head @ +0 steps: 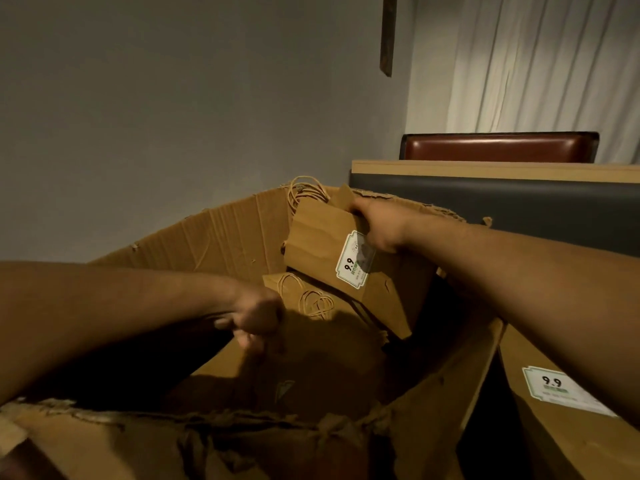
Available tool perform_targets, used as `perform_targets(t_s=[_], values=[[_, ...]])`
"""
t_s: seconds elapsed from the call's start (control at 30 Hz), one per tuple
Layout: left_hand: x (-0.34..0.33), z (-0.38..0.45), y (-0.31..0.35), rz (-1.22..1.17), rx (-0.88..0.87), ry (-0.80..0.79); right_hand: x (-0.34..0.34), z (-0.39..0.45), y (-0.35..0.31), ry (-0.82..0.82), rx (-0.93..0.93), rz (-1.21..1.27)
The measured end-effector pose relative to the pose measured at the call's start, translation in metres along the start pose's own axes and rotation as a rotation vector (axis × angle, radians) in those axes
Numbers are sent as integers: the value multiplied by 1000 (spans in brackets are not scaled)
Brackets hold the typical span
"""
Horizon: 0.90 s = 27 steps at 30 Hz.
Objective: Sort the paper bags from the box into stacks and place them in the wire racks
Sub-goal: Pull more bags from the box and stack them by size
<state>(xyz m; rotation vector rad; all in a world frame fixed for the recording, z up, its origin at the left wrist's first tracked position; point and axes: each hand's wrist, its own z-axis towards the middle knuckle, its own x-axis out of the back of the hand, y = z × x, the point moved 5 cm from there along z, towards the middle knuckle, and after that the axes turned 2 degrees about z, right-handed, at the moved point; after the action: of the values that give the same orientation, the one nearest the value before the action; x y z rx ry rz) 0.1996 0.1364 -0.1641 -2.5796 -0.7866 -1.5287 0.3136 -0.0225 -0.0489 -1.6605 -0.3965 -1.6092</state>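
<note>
Brown paper bag (329, 247) stood tilted at frame centre, gripped by right hand (377, 223); left hand (256, 315) pinched another bag (311, 348) inside the box (225, 233).

The large brown corrugated cardboard box (221, 237) is matt, creased, with torn, ragged rims. The flat brown kraft-paper bag (322, 244) looks matt and faintly wrinkled, bearing a smooth white printed sticker (355, 259) and twisted paper-cord handles (304, 192). Behind, a reddish-brown leather-like seat back (498, 147) shines glossy beside white pleated cloth curtains (540, 64).
</note>
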Motion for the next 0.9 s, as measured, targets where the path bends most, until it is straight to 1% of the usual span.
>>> perform_targets(t_s=[0.03,0.1,0.13,0.17,0.2,0.23,0.3,0.37,0.43,0.5,0.53,0.6,0.63,0.67,0.7,0.77,0.83,0.9], values=[[-2,4,3,-67,-12,-9,0,0,0,-2,5,6],[-2,-1,17,-363,-22,-100,0,1,0,-1,8,15],[5,-4,24,-429,-60,-49,0,2,1,4,12,10],[12,-8,30,-412,-104,51,0,1,1,5,14,7],[17,-10,33,-373,-133,128,0,1,1,10,17,9],[18,-12,35,-336,-146,150,0,1,2,13,18,12],[15,-18,36,-232,-119,142,0,1,2,18,25,12],[21,-25,38,80,-123,243,0,1,1,19,36,4],[30,-31,42,270,-165,361,-2,2,0,9,45,-3],[31,-32,48,302,-189,370,-3,2,-1,1,51,-1],[30,-31,49,215,-177,325,-3,2,0,1,54,0],[30,-35,52,-89,-106,189,-1,1,-1,9,63,8],[36,-42,53,-224,-67,149,2,-1,-2,21,69,17],[44,-49,52,-322,-41,150,4,-3,-3,30,76,31],[57,-57,49,-409,-24,190,7,-6,-5,39,84,49],[84,-76,40,-630,-21,324,14,-15,-12,67,120,90],[108,-99,36,-883,-89,457,23,-28,-25,136,187,169],[122,-124,43,-1089,-184,542,35,-42,-41,244,255,301]])
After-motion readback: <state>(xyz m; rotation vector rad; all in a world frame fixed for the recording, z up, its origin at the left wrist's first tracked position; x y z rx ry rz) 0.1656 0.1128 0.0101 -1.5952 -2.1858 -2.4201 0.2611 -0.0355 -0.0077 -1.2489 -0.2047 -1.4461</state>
